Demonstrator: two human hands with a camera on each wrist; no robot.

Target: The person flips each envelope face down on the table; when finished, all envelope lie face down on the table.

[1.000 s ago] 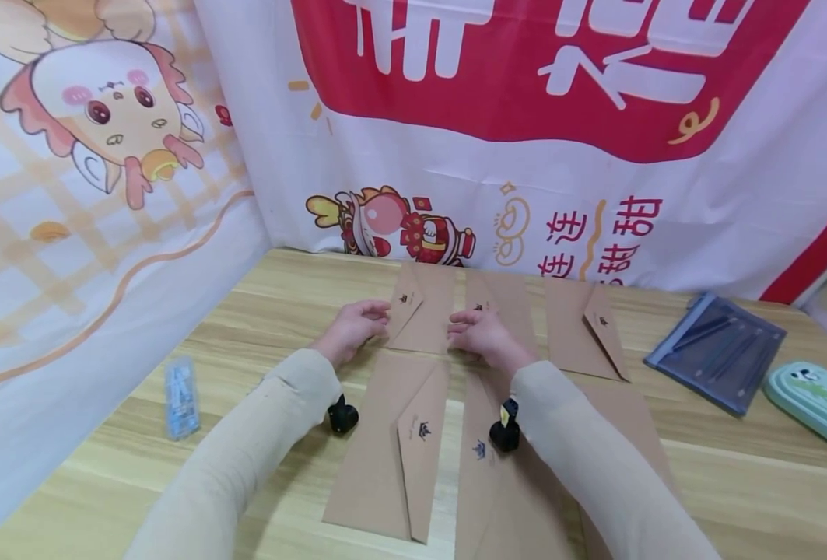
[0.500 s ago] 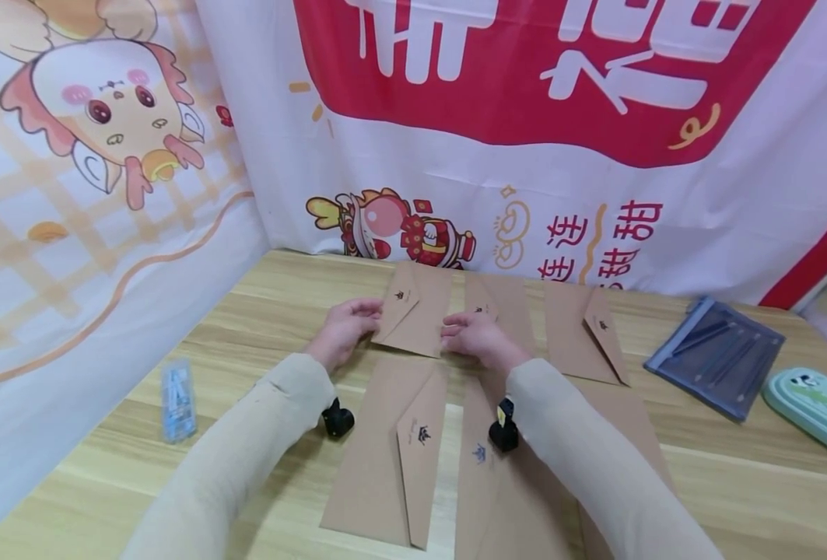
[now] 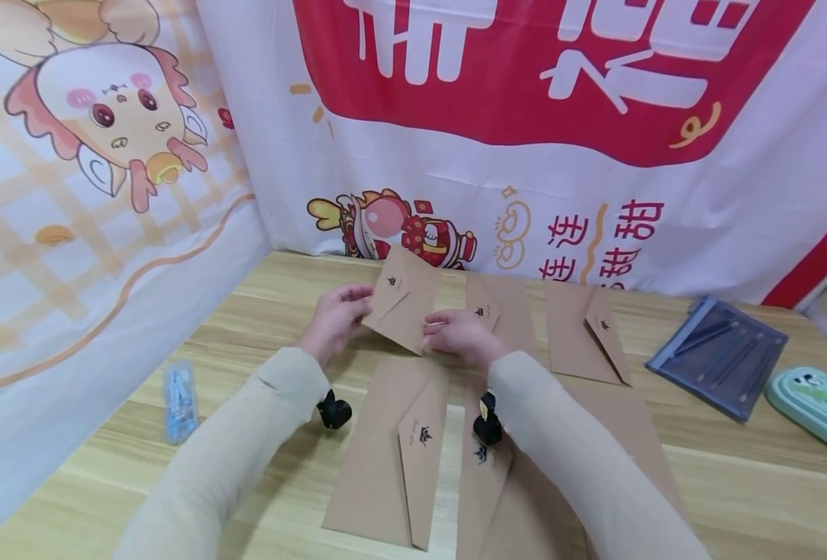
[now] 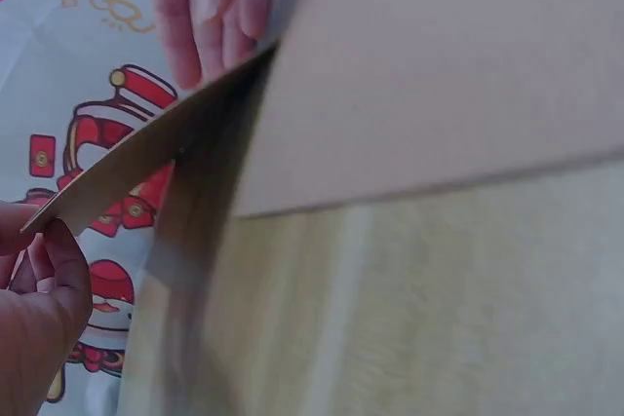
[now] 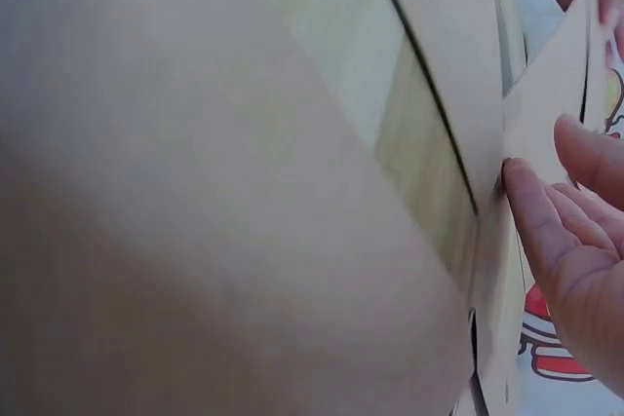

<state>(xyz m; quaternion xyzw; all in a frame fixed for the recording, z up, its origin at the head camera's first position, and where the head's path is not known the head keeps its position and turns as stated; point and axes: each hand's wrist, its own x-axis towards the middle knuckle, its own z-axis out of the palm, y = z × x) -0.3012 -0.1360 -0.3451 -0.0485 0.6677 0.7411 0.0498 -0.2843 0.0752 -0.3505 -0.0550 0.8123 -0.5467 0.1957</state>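
The left edge of a brown paper envelope (image 3: 406,299) is pinched between the thumb and fingers of the left hand (image 3: 336,317). At its right edge, near the lower corner, the envelope is met by the fingers of the right hand (image 3: 460,334), which are held rather straight, with the thumb set apart from them; how firmly the paper is touched there cannot be told. The envelope is held tilted, its left side raised, at the far left of the group on the wooden table (image 3: 105,482), and its pointed flap and small dark crown print are turned upward.

Just nearer, a second envelope (image 3: 385,451) is laid flat, its flap slightly lifted along the edge. To the right of the held one, a third envelope (image 3: 514,307) and a fourth envelope (image 3: 574,334) are set in the far row. On the near side, a fifth envelope (image 3: 490,498) and a sixth envelope (image 3: 616,420) are partly covered by the right sleeve (image 3: 574,451).

Farther right, a dark blue zip pouch (image 3: 721,354) is placed, with slim items seen through it, and beside it a mint-green case (image 3: 815,404). At the left, a clear blue box (image 3: 180,400) is found. The far side is backed by a printed cloth (image 3: 455,179).
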